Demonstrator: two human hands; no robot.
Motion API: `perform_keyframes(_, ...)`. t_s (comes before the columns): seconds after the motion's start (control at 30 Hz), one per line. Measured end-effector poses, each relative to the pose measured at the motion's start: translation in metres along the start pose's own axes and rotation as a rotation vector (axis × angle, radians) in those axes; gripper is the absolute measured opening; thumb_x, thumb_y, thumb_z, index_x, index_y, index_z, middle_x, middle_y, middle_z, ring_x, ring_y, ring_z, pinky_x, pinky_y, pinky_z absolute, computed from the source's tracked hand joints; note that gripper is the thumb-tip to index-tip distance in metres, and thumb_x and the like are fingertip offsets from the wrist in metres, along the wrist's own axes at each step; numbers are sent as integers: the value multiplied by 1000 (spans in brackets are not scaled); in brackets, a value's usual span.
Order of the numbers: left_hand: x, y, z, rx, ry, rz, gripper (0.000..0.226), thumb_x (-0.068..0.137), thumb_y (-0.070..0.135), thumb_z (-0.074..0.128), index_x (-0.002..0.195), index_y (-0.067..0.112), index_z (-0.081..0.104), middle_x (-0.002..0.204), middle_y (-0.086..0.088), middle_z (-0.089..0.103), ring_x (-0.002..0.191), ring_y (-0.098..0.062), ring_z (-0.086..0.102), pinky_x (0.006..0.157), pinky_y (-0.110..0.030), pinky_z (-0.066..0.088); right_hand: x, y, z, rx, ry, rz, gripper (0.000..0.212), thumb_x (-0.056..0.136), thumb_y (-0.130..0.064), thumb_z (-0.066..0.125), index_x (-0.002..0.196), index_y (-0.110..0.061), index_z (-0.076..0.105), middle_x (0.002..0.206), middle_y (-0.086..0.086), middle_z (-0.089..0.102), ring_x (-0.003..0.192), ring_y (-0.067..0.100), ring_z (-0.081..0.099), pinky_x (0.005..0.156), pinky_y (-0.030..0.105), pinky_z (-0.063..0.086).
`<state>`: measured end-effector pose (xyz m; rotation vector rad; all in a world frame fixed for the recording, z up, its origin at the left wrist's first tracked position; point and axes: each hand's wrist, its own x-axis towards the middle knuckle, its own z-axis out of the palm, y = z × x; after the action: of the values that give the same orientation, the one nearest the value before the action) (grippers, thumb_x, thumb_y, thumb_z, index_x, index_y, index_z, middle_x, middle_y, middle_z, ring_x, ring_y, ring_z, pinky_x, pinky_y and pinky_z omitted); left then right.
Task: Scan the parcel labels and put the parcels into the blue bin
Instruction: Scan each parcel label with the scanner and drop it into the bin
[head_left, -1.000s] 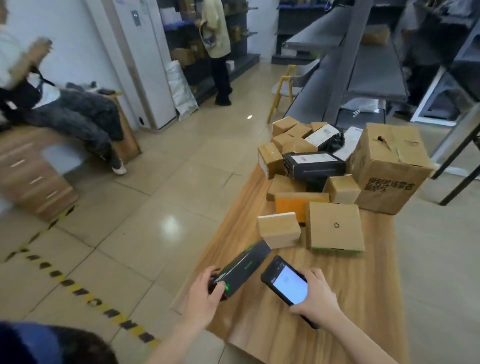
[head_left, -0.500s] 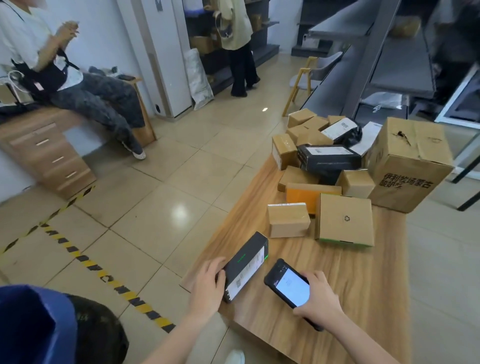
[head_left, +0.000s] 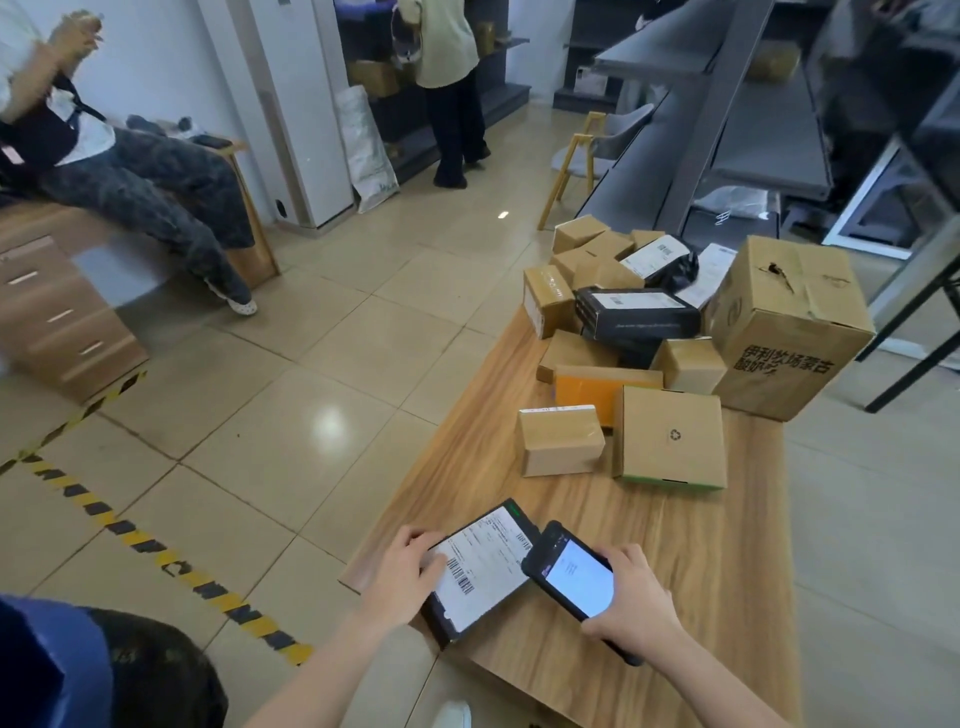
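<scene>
The left hand (head_left: 402, 577) and right hand (head_left: 631, 603) are bare, as are both forearms (head_left: 311, 680) to the frame's edge. Low down, a whitish shoe toe (head_left: 453, 714), perhaps.

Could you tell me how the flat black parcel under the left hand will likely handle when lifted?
The flat black parcel looks rigid: straight edges, crisp corners, so it probably won't flop. It is thin and the left hand alone grips its end, so likely light. Its face looks smooth, perhaps slippery; the right hand is busy holding the scanner.

Bright, even indoor light. A white glare patch sits on the glossy beige floor tiles (head_left: 330, 431). Wide-angle bending warps the edges, and the grey metal shelving (head_left: 779, 104) at top right is blurred.
</scene>
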<state>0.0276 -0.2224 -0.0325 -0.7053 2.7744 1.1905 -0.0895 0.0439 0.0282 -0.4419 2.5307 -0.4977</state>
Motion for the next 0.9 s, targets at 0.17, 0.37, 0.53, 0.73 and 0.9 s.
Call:
perform_keyframes(0.17,-3,-6,13,5,-54,-96,82,77,58,67,145,29,33,135,7,36,124,-11,36,93,-24,34,5,-7,1,-72,-44,-25,97,54,-40,77,140,-27,33,121,-11,30,99,7,46,92,33,41)
perform_keyframes(0.37,-17,-16,33,239,-112,-107,124,38,65,71,144,28,19,126,6,22,122,-18,31,85,-26,39,13,-15,-3,-266,-92,-154,92,56,-41,77,137,-27,36,125,-11,31,109,10,49,92,32,39)
perform_keyframes(0.53,-8,-22,21,101,0,-12,107,45,38,76,141,23,31,123,12,27,121,-15,32,86,-22,32,20,-30,-5,-473,-68,-296,92,61,-39,78,141,-29,32,134,-7,31,121,13,43,98,34,37)
perform_keyframes(0.73,4,-22,-2,240,18,142,107,49,34,77,144,18,33,141,4,35,134,-17,26,108,-24,25,25,-51,-11,-615,20,-351,82,65,-30,77,136,-28,36,131,-4,32,118,15,45,90,37,35)
perform_keyframes(0.9,6,-22,-11,329,25,196,106,55,38,77,147,19,28,147,6,32,138,-17,22,115,-28,24,25,-57,-16,-676,42,-343,86,62,-27,80,136,-26,36,130,-3,31,117,16,44,89,37,34)
